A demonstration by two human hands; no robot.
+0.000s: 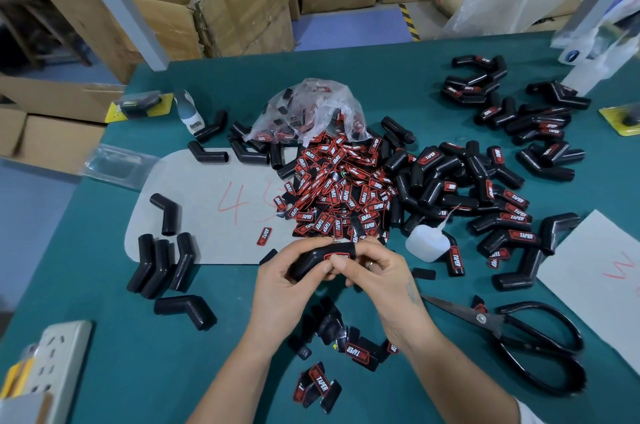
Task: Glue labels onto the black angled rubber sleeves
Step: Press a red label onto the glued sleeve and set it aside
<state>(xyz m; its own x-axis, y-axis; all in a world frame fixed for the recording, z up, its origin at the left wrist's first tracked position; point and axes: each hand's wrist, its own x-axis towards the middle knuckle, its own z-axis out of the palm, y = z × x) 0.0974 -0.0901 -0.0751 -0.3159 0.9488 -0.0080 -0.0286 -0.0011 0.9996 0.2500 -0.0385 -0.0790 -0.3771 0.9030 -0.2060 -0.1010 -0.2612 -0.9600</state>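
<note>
Both hands hold one black angled rubber sleeve (311, 259) above the green table (145, 337). My left hand (280, 281) grips its lower leg. My right hand (377, 267) pinches the upper leg, its thumb pressing a red-and-black label (335, 255) onto the sleeve. A heap of loose labels (339, 188) lies just beyond my hands. Plain sleeves (162, 260) lie to the left, labelled sleeves (498, 208) are piled to the right. A small white glue bottle (427, 245) lies right of my hands.
Black scissors (519, 337) lie at the right front. A few labels (346, 351) lie between my forearms. A grey mat (207, 208), a clear bag (311, 111), a power strip (52, 364), white paper (602, 278) and cardboard boxes (225, 0) surround the work area.
</note>
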